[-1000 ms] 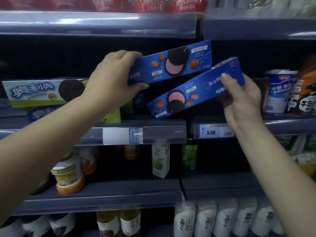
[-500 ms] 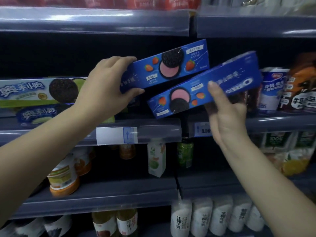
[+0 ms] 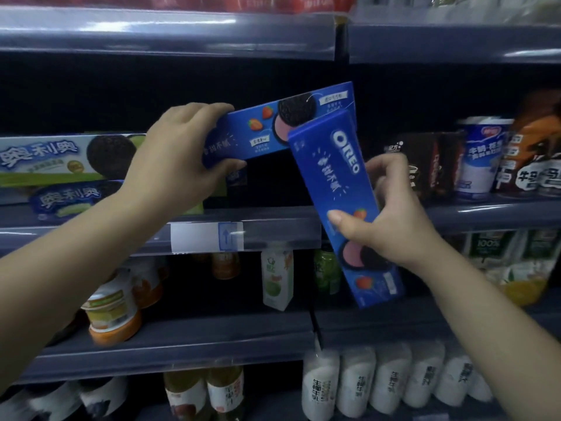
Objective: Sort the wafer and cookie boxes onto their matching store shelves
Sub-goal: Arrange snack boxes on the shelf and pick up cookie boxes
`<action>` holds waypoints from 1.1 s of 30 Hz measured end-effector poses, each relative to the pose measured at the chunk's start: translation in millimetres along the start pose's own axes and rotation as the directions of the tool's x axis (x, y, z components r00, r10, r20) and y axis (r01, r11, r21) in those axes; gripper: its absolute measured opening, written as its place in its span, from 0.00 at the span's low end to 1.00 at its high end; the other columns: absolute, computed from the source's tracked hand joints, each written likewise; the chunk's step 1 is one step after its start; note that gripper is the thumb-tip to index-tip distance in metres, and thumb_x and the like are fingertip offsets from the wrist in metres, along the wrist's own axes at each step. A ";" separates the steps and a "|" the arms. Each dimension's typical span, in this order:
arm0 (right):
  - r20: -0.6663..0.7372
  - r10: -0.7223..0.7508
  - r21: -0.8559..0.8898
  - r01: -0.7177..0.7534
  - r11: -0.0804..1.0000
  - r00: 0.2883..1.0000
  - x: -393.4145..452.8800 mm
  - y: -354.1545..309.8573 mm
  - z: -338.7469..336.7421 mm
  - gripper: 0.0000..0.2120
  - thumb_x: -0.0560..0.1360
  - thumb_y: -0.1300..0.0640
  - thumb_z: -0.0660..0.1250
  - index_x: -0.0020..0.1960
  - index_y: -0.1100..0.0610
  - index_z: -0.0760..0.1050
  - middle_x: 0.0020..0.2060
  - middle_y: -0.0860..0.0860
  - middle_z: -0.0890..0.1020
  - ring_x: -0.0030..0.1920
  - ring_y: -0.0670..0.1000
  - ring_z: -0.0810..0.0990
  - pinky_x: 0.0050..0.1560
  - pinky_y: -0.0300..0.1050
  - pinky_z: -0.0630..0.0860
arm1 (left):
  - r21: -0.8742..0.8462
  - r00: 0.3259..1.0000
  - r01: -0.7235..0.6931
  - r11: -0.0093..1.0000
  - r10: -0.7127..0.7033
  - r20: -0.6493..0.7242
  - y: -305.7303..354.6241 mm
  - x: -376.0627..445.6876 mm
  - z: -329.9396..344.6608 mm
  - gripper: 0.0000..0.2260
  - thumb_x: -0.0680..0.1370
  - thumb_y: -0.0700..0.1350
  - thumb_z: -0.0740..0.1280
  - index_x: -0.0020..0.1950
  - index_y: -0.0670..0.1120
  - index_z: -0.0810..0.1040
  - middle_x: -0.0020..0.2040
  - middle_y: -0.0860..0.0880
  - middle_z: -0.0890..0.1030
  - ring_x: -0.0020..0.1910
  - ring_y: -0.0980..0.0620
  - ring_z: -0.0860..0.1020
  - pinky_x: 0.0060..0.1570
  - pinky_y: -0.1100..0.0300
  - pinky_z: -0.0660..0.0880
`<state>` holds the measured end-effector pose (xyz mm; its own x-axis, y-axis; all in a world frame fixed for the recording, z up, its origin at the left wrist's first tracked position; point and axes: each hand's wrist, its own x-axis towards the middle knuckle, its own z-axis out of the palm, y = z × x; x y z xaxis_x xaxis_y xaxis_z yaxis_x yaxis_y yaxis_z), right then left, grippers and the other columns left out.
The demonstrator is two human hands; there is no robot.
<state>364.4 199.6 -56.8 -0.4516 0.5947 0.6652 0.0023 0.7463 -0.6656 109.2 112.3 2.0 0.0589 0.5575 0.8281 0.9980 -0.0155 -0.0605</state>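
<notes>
Shelf-front point(image 3: 243, 235), right-hand Oreo box point(image 3: 340, 183) near-upright, top leftward

Upper blue cookie box point(image 3: 273, 129): left end covered by the left hand point(image 3: 179, 159); right end overlapped by the steep blue cookie box point(image 3: 337, 183), whose mid-section is wrapped by the right hand point(image 3: 391, 214)
Green cookie boxes point(image 3: 60, 159) at the middle shelf's left end: cut by the left picture edge, right ends hidden behind the left hand
Red packs point(image 3: 273, 1) on the top shelf: cut by the top edge, blurred
White bottles point(image 3: 388, 381) on the bottom shelf: print smeared, unreadable
Price label point(image 3: 206, 237) on the middle shelf's front edge: text washed out
</notes>
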 end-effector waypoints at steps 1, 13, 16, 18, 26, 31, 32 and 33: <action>0.052 -0.027 -0.024 0.028 0.999 0.998 2.2 -1.6 -3.5 0.29 0.60 0.44 0.76 0.52 0.44 0.61 0.52 0.48 0.78 0.46 0.43 0.83 0.47 0.46 0.80 | -0.004 1.000 0.006 1.000 -0.006 0.000 -0.7 -0.5 -0.3 0.29 0.72 0.51 0.73 0.70 0.44 0.69 0.63 0.43 0.76 0.62 0.40 0.73 0.60 0.48 0.69; 0.324 -0.089 -0.575 0.271 0.772 0.942 64.1 -27.2 -4.8 0.28 0.64 0.42 0.76 0.62 0.43 0.76 0.57 0.41 0.81 0.57 0.46 0.79 0.58 0.50 0.76 | -0.012 0.999 0.026 1.000 -0.027 -0.028 -5.7 -2.5 -14.0 0.30 0.73 0.53 0.72 0.72 0.46 0.67 0.66 0.45 0.74 0.65 0.43 0.71 0.61 0.50 0.68; 0.340 -0.102 -0.678 0.319 0.662 0.935 77.2 -17.5 9.3 0.25 0.67 0.40 0.73 0.61 0.48 0.79 0.53 0.47 0.83 0.56 0.51 0.80 0.52 0.47 0.76 | -0.014 1.000 0.010 1.000 -0.010 0.003 -4.9 -6.4 -11.9 0.30 0.73 0.53 0.71 0.72 0.46 0.67 0.67 0.45 0.74 0.66 0.43 0.71 0.62 0.51 0.68; 0.334 -0.224 -0.732 0.401 0.550 0.916 79.9 -10.9 19.6 0.21 0.69 0.41 0.72 0.57 0.51 0.81 0.40 0.51 0.80 0.48 0.56 0.80 0.42 0.45 0.72 | -0.014 1.000 0.018 1.000 -0.018 0.001 -4.7 -7.9 -11.0 0.30 0.73 0.54 0.71 0.72 0.46 0.67 0.67 0.45 0.74 0.65 0.43 0.71 0.62 0.51 0.68; -0.030 -0.271 -0.706 0.172 0.687 0.962 63.9 29.0 -1.0 0.30 0.67 0.32 0.65 0.55 0.55 0.81 0.51 0.52 0.83 0.53 0.55 0.79 0.56 0.54 0.74 | 0.003 1.000 0.020 1.000 -0.020 -0.002 -10.8 -8.9 -10.8 0.30 0.73 0.53 0.71 0.72 0.45 0.67 0.67 0.45 0.74 0.65 0.43 0.71 0.62 0.50 0.69; -0.040 -0.093 -0.512 0.059 0.857 0.995 51.8 36.6 -4.9 0.29 0.66 0.40 0.73 0.59 0.58 0.78 0.54 0.52 0.79 0.56 0.49 0.76 0.57 0.41 0.73 | 0.013 0.999 -0.006 1.000 0.006 0.031 -4.9 -3.8 -0.1 0.31 0.72 0.53 0.72 0.72 0.45 0.68 0.66 0.45 0.75 0.65 0.42 0.71 0.63 0.48 0.69; -0.035 -0.102 -0.502 0.070 0.862 0.994 51.7 37.7 -6.5 0.27 0.66 0.42 0.75 0.58 0.59 0.79 0.53 0.53 0.79 0.55 0.50 0.77 0.56 0.41 0.73 | 0.008 1.000 -0.004 1.000 0.004 0.030 -2.6 -1.7 1.0 0.31 0.72 0.53 0.72 0.72 0.46 0.68 0.66 0.45 0.75 0.65 0.42 0.71 0.62 0.48 0.69; -0.060 -0.110 -0.474 0.069 0.878 0.992 51.5 40.1 -8.1 0.26 0.66 0.44 0.76 0.57 0.60 0.78 0.53 0.53 0.79 0.54 0.50 0.78 0.56 0.41 0.74 | 0.007 1.000 -0.005 1.000 0.004 0.031 -0.4 0.7 2.1 0.31 0.72 0.53 0.72 0.72 0.46 0.67 0.67 0.45 0.75 0.66 0.43 0.71 0.62 0.48 0.69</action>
<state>348.4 262.5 -46.4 -0.3952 0.5255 0.7535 0.3933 0.8380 -0.3782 108.8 114.5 1.5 0.0625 0.5826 0.8104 0.9976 -0.0119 -0.0684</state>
